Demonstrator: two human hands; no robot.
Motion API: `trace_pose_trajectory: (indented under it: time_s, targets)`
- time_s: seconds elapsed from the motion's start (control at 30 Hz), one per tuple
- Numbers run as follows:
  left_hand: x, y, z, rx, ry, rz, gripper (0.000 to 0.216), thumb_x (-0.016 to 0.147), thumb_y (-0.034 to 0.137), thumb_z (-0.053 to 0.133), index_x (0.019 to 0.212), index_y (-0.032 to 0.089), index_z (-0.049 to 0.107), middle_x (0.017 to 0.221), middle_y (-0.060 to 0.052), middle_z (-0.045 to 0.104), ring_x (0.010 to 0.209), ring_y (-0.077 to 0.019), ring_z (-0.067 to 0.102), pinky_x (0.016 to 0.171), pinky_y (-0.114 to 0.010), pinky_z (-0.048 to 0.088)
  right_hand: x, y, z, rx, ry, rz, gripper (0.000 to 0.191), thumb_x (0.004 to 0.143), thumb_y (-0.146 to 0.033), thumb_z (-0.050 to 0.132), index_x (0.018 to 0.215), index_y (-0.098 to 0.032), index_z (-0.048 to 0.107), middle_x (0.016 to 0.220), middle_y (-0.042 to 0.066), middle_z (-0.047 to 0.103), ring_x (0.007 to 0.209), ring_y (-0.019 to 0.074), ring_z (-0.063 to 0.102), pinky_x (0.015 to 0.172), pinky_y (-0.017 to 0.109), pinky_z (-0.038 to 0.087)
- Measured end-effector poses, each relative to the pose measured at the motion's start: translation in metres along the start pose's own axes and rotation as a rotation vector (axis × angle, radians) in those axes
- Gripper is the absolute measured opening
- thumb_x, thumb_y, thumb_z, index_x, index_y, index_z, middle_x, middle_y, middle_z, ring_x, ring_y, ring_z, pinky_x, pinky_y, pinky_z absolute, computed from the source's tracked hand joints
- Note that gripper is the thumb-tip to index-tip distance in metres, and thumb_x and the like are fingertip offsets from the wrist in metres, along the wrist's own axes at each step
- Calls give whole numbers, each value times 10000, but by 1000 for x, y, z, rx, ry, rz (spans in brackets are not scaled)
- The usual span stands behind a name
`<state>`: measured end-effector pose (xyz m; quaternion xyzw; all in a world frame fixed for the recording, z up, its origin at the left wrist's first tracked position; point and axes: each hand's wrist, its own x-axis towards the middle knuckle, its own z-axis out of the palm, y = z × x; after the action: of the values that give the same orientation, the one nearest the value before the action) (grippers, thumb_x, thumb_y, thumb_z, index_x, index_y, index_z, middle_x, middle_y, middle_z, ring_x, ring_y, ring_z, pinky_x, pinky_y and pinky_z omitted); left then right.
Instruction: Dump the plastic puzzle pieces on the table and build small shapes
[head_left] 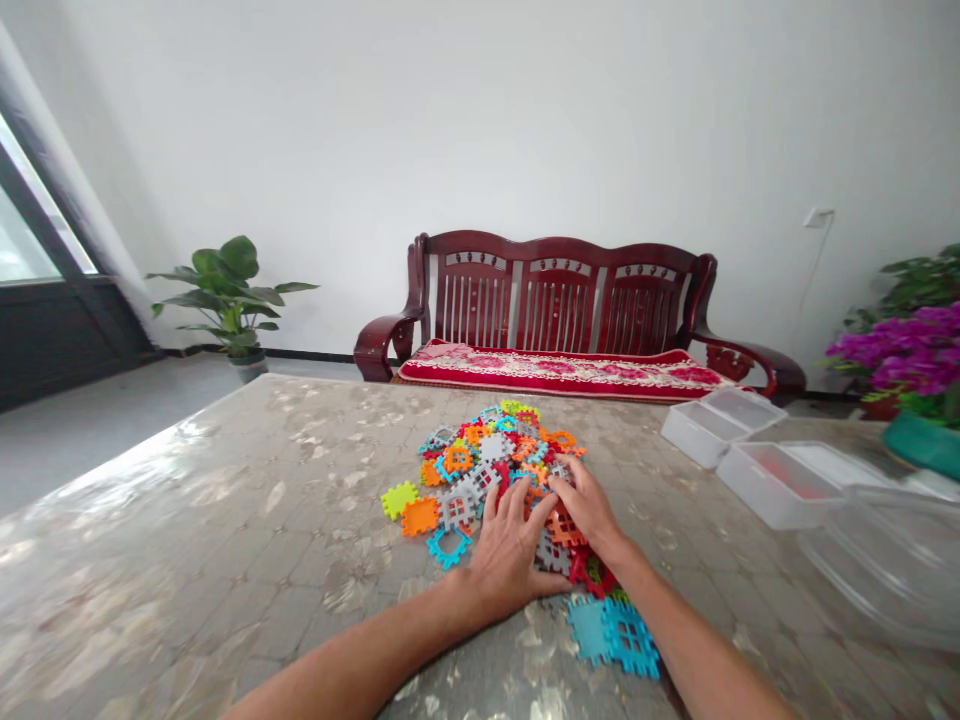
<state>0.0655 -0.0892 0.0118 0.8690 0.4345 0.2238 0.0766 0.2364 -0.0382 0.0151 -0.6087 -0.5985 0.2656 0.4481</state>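
Observation:
A heap of colourful square plastic interlocking tiles [495,450] lies on the patterned table [225,540]. My left hand [510,550] rests palm down on the near side of the heap, its fingers stretched out over grey and red tiles. Just to its right, my right hand [581,500] also lies on the tiles, fingers extended over an orange tile [564,527]. Neither hand visibly holds a tile. A pair of blue tiles [615,632] sits near my right forearm. Loose green, orange and blue tiles [420,512] lie at the left of the heap.
Clear plastic boxes [780,480] stand on the table's right side, with a lid-like clear container [885,560] closer in. Behind the table is a dark wooden bench [559,310] with a red cushion. A potted plant [229,295] stands left, purple flowers [907,350] at right.

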Motion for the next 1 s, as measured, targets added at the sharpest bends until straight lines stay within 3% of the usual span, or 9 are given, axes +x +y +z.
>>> trace_pose_trajectory:
  time_s: [0.17, 0.37, 0.63, 0.8, 1.0]
  targets:
    - [15, 3, 3, -104, 29, 5, 1165, 428, 713, 820, 1429, 276, 415, 1500, -191, 363, 1374, -415, 338, 1106, -648, 268, 3, -2, -7, 76, -29, 41, 225, 737, -423, 513, 690, -222, 603, 632, -18, 626, 666, 192, 567, 615, 275, 431]
    - [32, 12, 2, -251, 61, 24, 1117, 382, 570, 903, 1369, 274, 471, 1503, -157, 346, 1373, -392, 329, 1098, -580, 328, 5, -8, -18, 129, 65, 89, 181, 665, -376, 486, 558, -233, 458, 524, -42, 483, 545, 148, 439, 504, 250, 328]
    - [56, 10, -9, -300, 246, 117, 631, 670, 373, 789, 1245, 262, 554, 1421, -118, 435, 1356, -313, 357, 1117, -489, 308, 11, -37, -23, 212, 170, 39, 165, 627, -382, 466, 553, -234, 463, 524, -35, 459, 547, 150, 412, 497, 264, 322]
    - [64, -8, -32, -235, 314, 119, 652, 654, 266, 797, 1248, 261, 530, 1428, -125, 403, 1359, -316, 349, 1113, -489, 314, 33, -58, -8, 200, 199, -45, 168, 648, -361, 452, 544, -230, 431, 515, -40, 442, 549, 142, 399, 501, 256, 296]
    - [59, -56, -61, -131, 382, 63, 646, 640, 230, 798, 1229, 258, 534, 1422, -126, 383, 1336, -335, 374, 1091, -497, 344, 65, -84, 39, 136, 92, -135, 177, 698, -346, 425, 575, -223, 461, 545, -40, 485, 583, 145, 439, 528, 246, 308]
